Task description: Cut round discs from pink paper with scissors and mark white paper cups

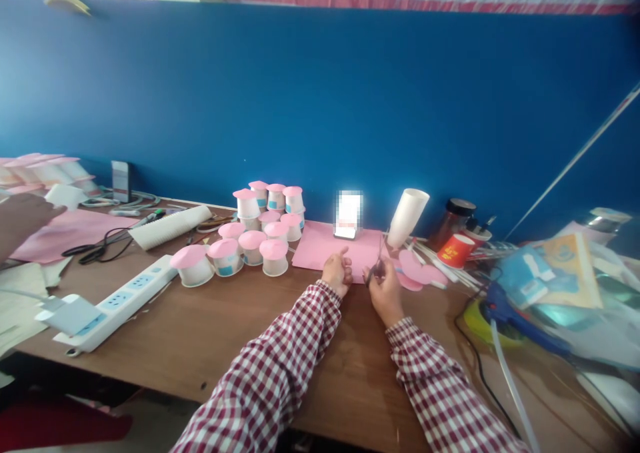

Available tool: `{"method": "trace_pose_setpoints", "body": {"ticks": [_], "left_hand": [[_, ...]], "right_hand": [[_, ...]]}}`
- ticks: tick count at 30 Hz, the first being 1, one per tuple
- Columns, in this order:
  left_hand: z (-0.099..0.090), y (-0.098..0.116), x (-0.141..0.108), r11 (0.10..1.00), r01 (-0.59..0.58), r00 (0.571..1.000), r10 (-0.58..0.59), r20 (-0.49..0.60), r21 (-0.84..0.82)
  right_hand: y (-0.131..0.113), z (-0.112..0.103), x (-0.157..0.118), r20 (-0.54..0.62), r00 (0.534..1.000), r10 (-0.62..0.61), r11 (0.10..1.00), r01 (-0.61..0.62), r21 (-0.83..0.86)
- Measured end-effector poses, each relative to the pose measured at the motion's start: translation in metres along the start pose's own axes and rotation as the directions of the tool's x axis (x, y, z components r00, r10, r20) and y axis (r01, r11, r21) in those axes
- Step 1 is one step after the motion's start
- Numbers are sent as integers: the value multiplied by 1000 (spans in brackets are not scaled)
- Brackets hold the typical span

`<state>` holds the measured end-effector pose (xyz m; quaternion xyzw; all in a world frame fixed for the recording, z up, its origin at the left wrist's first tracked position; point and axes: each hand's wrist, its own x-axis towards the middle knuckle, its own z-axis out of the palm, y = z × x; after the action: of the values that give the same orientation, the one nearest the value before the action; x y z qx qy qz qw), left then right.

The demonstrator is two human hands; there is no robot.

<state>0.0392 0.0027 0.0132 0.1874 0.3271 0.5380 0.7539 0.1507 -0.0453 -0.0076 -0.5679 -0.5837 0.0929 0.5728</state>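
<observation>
My left hand (339, 271) rests palm up at the near edge of a pink paper sheet (313, 252). Its fingers are loosely bent and apart, and nothing shows in them. In my right hand (387, 296) is a pair of scissors (379, 266), held by the handles with the blades pointing away from me over the sheet's right side. Pink paper discs (417, 272) lie just right of that hand. Left of the sheet stand several upturned white paper cups (275, 260) with pink discs on top, some stacked in two layers.
A lit phone (349, 214) leans behind the sheet, near a tilted stack of white cups (407, 216). Farther right are a red cup (455, 250), a dark jar (453, 220) and a blue glue gun (520, 323). A power strip (120, 303) lies left; another person's hand (27, 220) works beyond.
</observation>
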Motion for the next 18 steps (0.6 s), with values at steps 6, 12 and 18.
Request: {"method": "trace_pose_setpoints", "body": {"ticks": [6, 12, 18], "left_hand": [[-4, -2, 5, 992, 4, 1000, -1, 20, -126], [-3, 2, 1, 985, 47, 997, -37, 64, -167], [2, 3, -8, 1000, 5, 999, -4, 54, -16]], "right_hand": [[4, 2, 0, 2, 1000, -4, 1000, 4, 15], [3, 2, 1, 15, 1000, 16, 1000, -16, 10], [4, 3, 1, 30, 999, 18, 999, -19, 27]]}}
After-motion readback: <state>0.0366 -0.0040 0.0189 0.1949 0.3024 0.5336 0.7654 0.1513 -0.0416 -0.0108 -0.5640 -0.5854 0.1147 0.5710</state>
